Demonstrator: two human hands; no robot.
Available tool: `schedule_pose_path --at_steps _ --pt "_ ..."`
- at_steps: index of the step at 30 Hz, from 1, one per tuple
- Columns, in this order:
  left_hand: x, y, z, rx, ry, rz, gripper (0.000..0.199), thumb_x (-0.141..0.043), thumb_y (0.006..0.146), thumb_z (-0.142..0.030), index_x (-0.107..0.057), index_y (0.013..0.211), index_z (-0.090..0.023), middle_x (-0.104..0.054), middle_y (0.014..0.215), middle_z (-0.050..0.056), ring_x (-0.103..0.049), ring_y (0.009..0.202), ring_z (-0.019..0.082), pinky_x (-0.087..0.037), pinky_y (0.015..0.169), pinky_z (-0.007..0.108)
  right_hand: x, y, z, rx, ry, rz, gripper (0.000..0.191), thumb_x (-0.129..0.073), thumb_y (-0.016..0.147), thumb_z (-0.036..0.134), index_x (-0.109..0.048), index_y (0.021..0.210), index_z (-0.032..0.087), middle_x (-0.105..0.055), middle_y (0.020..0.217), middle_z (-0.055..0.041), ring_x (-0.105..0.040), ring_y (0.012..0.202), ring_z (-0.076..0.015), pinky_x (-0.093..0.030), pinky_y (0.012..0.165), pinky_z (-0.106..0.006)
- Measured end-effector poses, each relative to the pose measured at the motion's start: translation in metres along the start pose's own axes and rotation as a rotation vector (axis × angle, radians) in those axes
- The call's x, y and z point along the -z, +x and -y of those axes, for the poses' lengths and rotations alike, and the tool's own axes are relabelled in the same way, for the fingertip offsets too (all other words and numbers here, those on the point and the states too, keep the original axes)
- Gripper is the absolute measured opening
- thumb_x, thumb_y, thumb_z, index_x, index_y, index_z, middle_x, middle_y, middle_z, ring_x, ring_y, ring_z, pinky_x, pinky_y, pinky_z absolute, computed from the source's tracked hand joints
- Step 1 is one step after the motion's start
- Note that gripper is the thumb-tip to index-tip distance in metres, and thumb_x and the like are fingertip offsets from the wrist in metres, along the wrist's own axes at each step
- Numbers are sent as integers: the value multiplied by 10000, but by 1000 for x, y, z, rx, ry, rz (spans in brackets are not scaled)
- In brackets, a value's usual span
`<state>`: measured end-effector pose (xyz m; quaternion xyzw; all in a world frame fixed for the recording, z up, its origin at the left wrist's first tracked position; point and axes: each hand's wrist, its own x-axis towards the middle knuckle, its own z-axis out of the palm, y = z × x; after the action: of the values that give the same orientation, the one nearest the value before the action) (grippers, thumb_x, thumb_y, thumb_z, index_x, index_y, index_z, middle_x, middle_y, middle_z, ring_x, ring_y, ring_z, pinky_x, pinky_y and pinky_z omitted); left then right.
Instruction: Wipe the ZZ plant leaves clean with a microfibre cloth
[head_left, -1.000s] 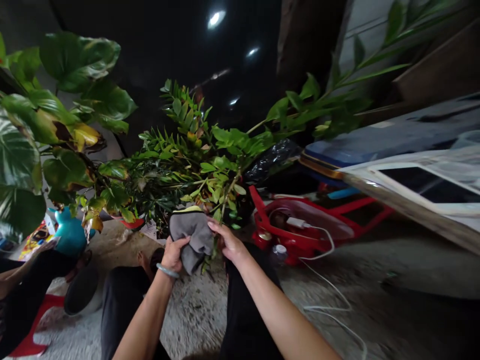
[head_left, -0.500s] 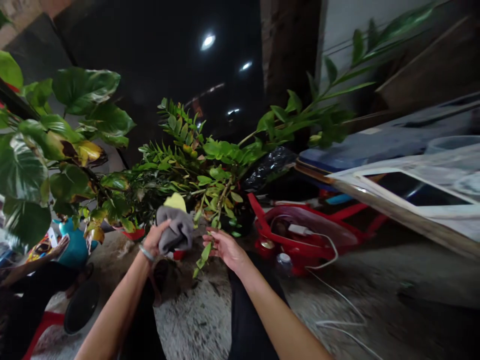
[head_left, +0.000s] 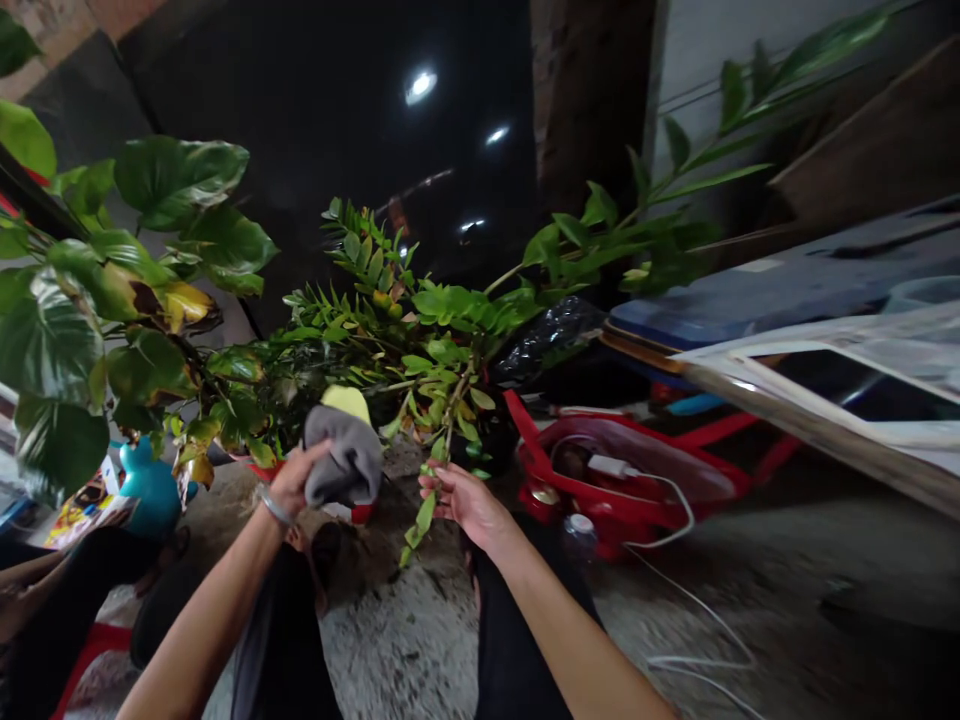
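Observation:
My left hand (head_left: 298,478) is closed around a bunched grey cloth (head_left: 345,460). A yellow-green piece (head_left: 346,402) sticks up behind the cloth; whether it is part of it I cannot tell. To the right, my right hand (head_left: 466,505) pinches a thin leafy stem (head_left: 424,515) between thumb and fingers, its tip hanging down toward the floor. The stem comes from the green potted plant (head_left: 450,370) in front of me. The cloth and the stem are apart. The plant's dark pot is mostly hidden by leaves.
A broad-leaved plant (head_left: 52,320) leans in from the left. Nearby are a teal figure (head_left: 146,480) and another person's dark-clothed leg (head_left: 82,580). On the right stand a red chair (head_left: 630,450) with a white cable (head_left: 682,510), a clear bottle (head_left: 579,535) and a loaded table (head_left: 810,425).
My left hand with the grey cloth has shifted slightly left. My right hand keeps the stem and sits a little lower and further right, and the whole view has shifted slightly.

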<state>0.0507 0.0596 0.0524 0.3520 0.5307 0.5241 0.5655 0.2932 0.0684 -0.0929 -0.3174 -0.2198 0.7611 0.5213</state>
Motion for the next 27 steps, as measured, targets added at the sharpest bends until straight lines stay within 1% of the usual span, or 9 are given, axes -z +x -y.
schedule_pose_path --at_steps 3,8,10,12,14,18,21,25,27 --pt "13 -21 12 68 88 42 260 -853 650 -204 -785 893 -139 -810 879 108 -755 772 259 -622 760 354 5 2 -1 6 -21 14 243 -746 753 282 -696 984 229 -776 772 -43 -745 670 -217 -557 521 -294" --pt "15 -17 -67 -171 -125 -127 170 -775 748 -264 -770 892 -174 -807 843 48 -766 890 245 -621 846 330 5 4 0 4 -41 3 273 -768 726 284 -686 981 235 -771 774 -40 -737 676 -215 -547 514 -290" --pt "12 -4 -83 -239 -180 -163 144 -751 743 -215 -755 879 -166 -802 835 49 -762 928 238 -614 863 318 2 2 0 5 -36 27 287 -774 711 281 -686 981 240 -774 795 -44 -745 721 -223 -561 547 -301" --pt "10 6 -70 -190 -140 -154 196 -759 697 -167 -744 892 -148 -799 847 68 -758 942 249 -610 865 335 -1 -2 0 4 -44 61 281 -773 710 278 -694 977 240 -782 841 -59 -747 765 -231 -576 594 -322" --pt "11 6 -37 -70 -17 -100 278 -782 634 -131 -741 908 -138 -796 849 85 -756 911 271 -608 844 367 -2 -5 -1 6 -65 96 277 -776 708 279 -705 972 238 -782 866 -64 -746 786 -235 -579 630 -338" --pt "16 -15 12 38 215 45 304 -805 557 -115 -757 853 -166 -795 847 78 -741 822 277 -590 803 373 3 -6 -1 4 -74 119 283 -814 662 305 -716 915 223 -701 671 4 -723 666 -218 -566 622 -338" --pt "9 -18 -14 -90 162 21 268 -821 579 -169 -756 836 -207 -798 848 41 -735 867 269 -589 816 358 6 -3 0 -15 -66 93 289 -839 622 273 -714 877 218 -657 600 36 -690 571 -185 -558 590 -318" --pt "-16 13 -72 -305 -80 -46 289 -819 625 -204 -746 904 -176 -784 822 32 -735 930 252 -575 886 352 2 -1 0 -44 -56 56 272 -819 625 213 -713 875 227 -711 646 10 -733 640 -206 -563 587 -309" --pt "-27 30 -74 -325 -110 -8 330 -799 639 -178 -747 964 -164 -791 873 35 -732 937 234 -565 912 350 -2 -2 0 -42 -54 61 253 -803 642 204 -710 876 230 -729 667 1 -746 665 -218 -567 586 -313"
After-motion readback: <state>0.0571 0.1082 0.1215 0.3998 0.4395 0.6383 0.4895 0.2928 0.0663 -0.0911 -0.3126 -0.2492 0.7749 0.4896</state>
